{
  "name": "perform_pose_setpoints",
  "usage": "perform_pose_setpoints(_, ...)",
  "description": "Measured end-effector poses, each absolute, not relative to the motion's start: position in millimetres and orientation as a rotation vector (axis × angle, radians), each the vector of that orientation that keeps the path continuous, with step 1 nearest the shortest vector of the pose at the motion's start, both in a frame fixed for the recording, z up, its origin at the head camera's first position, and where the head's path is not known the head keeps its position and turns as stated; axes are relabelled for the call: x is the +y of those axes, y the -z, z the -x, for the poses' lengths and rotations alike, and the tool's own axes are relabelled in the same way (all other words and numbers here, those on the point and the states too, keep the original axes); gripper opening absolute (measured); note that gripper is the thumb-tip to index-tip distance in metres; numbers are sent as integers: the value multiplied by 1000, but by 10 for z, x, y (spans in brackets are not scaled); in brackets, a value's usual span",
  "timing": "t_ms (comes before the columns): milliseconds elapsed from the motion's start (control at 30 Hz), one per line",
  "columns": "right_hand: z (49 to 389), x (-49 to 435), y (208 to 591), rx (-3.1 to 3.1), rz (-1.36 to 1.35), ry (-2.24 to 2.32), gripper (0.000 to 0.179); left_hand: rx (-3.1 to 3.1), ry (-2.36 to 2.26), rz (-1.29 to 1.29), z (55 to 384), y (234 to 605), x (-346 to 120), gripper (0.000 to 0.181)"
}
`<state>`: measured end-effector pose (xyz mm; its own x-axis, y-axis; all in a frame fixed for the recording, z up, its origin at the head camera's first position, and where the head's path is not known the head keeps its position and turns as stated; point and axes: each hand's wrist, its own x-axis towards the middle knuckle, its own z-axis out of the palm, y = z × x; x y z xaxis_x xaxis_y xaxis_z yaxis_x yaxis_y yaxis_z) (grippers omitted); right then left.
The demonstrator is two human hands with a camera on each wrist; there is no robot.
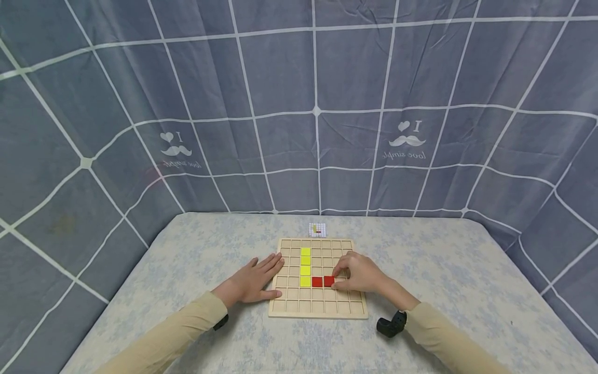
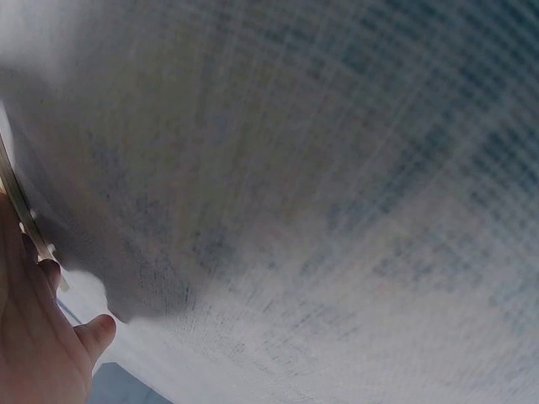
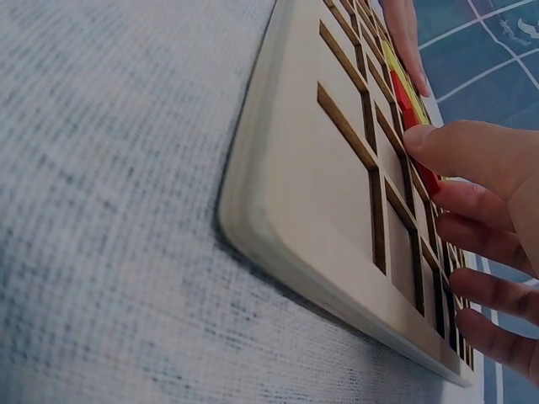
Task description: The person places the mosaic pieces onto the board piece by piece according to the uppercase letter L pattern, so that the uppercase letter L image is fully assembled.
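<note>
A wooden grid board point(image 1: 291, 294) lies flat on the table. Yellow square tiles point(image 1: 305, 261) form an upright column in its cells. To the right of the lowest yellow one sits a red square tile point(image 1: 317, 282), followed by a second red tile point(image 1: 328, 281). My right hand point(image 1: 362, 271) pinches this second tile point(image 3: 427, 177) between thumb and forefinger, its other fingers spread over the grid. On the board's left edge rests my left hand point(image 1: 254, 280), fingers extended; the left wrist view shows only part of this hand point(image 2: 38, 337).
A small card point(image 1: 317, 230) printed with a coloured grid lies just behind the board. The table point(image 1: 420, 249) has a pale blue patterned cloth. Grey-blue curtains point(image 1: 355, 140) with white lines surround its back and sides.
</note>
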<state>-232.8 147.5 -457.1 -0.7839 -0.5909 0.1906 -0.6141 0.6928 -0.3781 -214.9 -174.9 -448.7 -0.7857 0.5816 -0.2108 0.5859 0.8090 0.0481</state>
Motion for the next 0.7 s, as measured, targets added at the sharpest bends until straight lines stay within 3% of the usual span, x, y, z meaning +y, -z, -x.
perform_pose_setpoints(700, 2357, 1463, 4585, -2824, -1070, -720, 19, 2782, 32, -888, 2169, 4500, -1771, 83)
